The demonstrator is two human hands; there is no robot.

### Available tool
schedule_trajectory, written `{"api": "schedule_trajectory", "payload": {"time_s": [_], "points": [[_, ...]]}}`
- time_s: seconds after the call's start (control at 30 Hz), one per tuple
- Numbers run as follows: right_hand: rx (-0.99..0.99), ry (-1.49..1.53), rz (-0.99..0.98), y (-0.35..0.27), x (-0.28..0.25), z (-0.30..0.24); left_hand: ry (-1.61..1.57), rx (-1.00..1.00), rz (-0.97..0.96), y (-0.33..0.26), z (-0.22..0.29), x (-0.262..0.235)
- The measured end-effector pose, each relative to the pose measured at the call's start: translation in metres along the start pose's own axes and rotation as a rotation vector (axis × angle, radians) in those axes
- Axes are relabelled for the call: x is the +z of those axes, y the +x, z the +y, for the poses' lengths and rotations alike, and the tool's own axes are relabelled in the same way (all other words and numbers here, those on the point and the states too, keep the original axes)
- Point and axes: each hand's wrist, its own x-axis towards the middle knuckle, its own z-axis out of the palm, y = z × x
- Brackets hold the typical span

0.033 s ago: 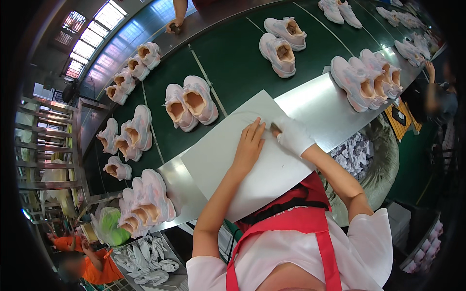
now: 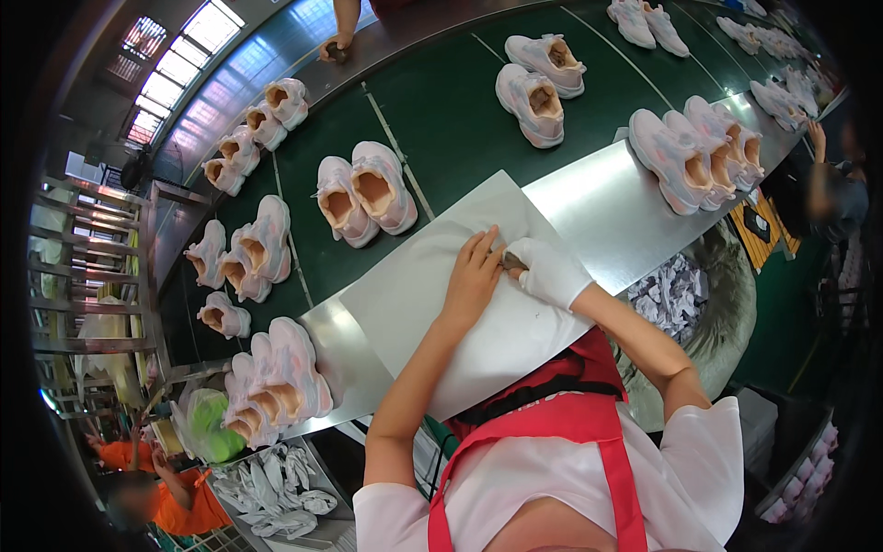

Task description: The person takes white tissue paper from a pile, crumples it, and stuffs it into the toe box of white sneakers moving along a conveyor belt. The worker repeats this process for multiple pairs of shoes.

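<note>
Classed as a shoe factory, production-line area. Identified by a wide green conveyor belt (image 2: pixel 441 101) with white cross lines, carrying matching pale sneakers (image 2: pixel 384 193) in pairs and rows. Bordered on the near side by a long metal desk (image 2: pixel 589 198), loaded with more sneakers and a white paper sheet (image 2: pixel 418 327). Supplied with crumpled paper (image 2: pixel 671 294) in a large sack (image 2: pixel 736 308). Staffed by co-workers (image 2: pixel 839 191) around the line. Equipped with metal racking (image 2: pixel 97 347) at left, with barred windows (image 2: pixel 204 29) beyond.

Brown lump (image 2: pixel 512 263) part-hidden; opposite forearm (image 2: pixel 347 16) cropped
</note>
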Motion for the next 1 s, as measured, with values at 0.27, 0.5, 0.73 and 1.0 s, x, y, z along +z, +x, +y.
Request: {"api": "schedule_trajectory", "payload": {"time_s": [0.27, 0.5, 0.73, 1.0], "points": [[0.226, 0.495, 0.111, -0.023, -0.019, 0.025, -0.021, 0.231, 0.048, -0.005, -0.006, -0.020], [0.201, 0.035, 0.436, -0.018, -0.028, 0.067, -0.144, 0.071, -0.066, -0.004, 0.015, -0.026], [0.007, 0.289, 1.168, -0.081, -0.013, 0.140, 0.087, 0.091, -0.148, -0.013, 0.012, -0.009], [1.350, 0.094, 0.096, -0.233, 0.158, 0.378, 0.073, 0.067, -0.111, -0.019, 0.002, -0.005]]}}
